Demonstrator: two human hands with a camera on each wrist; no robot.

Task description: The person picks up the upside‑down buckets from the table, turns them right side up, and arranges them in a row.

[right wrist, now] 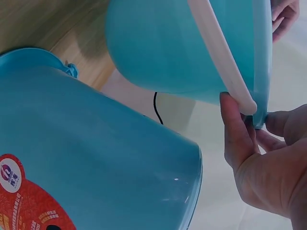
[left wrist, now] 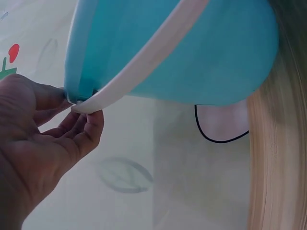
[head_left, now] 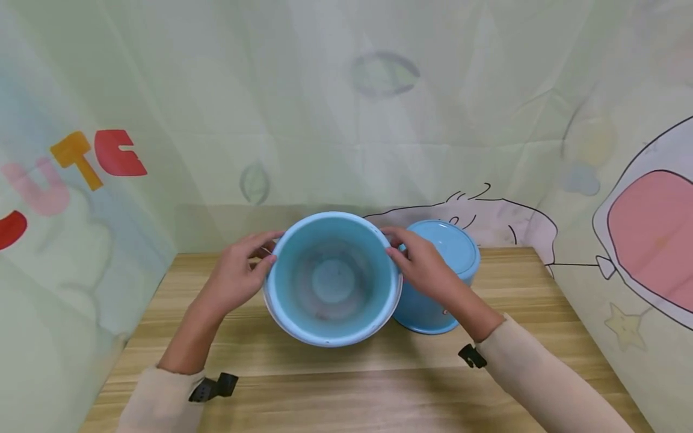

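A light blue bucket [head_left: 334, 282] stands mouth-up in the middle of the head view, its hollow inside facing the camera. My left hand [head_left: 240, 270] pinches its rim on the left side, where the pale handle [left wrist: 144, 57] joins. On the opposite side my right hand [head_left: 419, 261] grips the rim, thumb on the lip and fingers beneath the handle's end. The handle hangs down across the bucket's front. Just right of it, partly behind my right forearm, sits a second blue bucket [head_left: 428, 310] turned upside down. A red label [right wrist: 33, 206] shows on its side.
Both buckets are over a wood-grain table [head_left: 335, 400]. A pale printed curtain [head_left: 303, 120] hangs behind the table and along both sides. Black straps [head_left: 213, 388] show at the sleeve cuffs.
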